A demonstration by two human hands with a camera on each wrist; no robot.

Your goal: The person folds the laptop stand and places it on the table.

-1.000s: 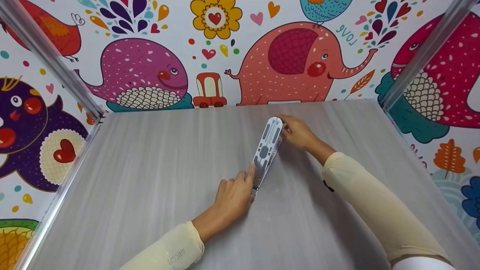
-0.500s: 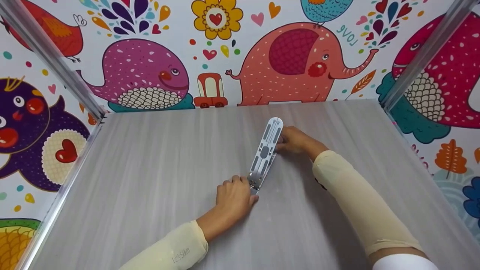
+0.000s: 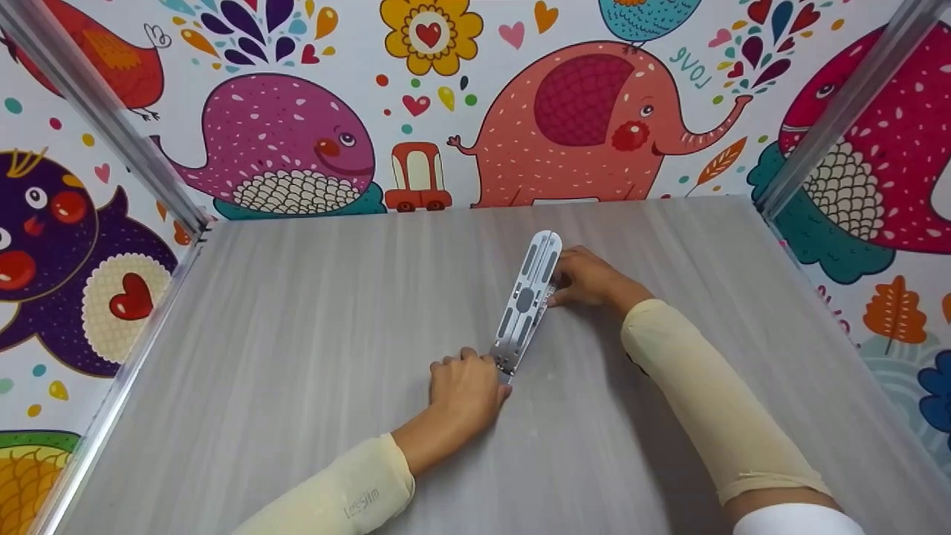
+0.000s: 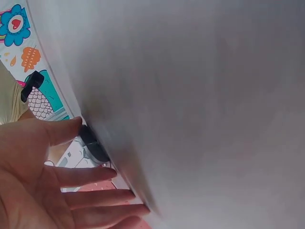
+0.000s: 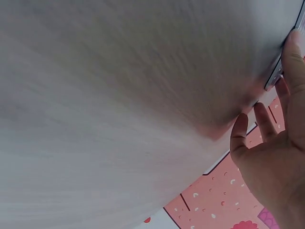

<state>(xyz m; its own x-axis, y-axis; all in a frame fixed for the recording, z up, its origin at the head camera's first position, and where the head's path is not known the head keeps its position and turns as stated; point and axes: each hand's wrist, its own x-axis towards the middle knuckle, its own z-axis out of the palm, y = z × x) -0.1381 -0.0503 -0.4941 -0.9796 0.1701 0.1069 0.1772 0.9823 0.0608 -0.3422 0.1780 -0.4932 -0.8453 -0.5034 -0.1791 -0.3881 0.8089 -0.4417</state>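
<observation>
A long silver-white stapler-like tool (image 3: 524, 293) with grey pads on a flat, round-ended plate stands slanted on the table. Metal hinge parts show at its near end. My left hand (image 3: 464, 394) holds that end, fingers on one side and thumb on the other. In the left wrist view, the thumb and index finger lie around its dark rounded end (image 4: 95, 147). My right hand (image 3: 588, 276) grips the right side near the far end. In the right wrist view, thumb and forefinger touch the tool's edge (image 5: 273, 80). The fingers partly hide that side.
The grey wood-grain table (image 3: 319, 312) spreads around both hands. A patterned back wall (image 3: 423, 89) rises behind it, with metal frame posts (image 3: 810, 141) at the corners. Cream sleeves (image 3: 713, 401) cover both forearms.
My right hand has slid from the tool's far tip down along its right side. My left hand has drawn its forefinger off the plate to the near end. The tool has barely moved.
</observation>
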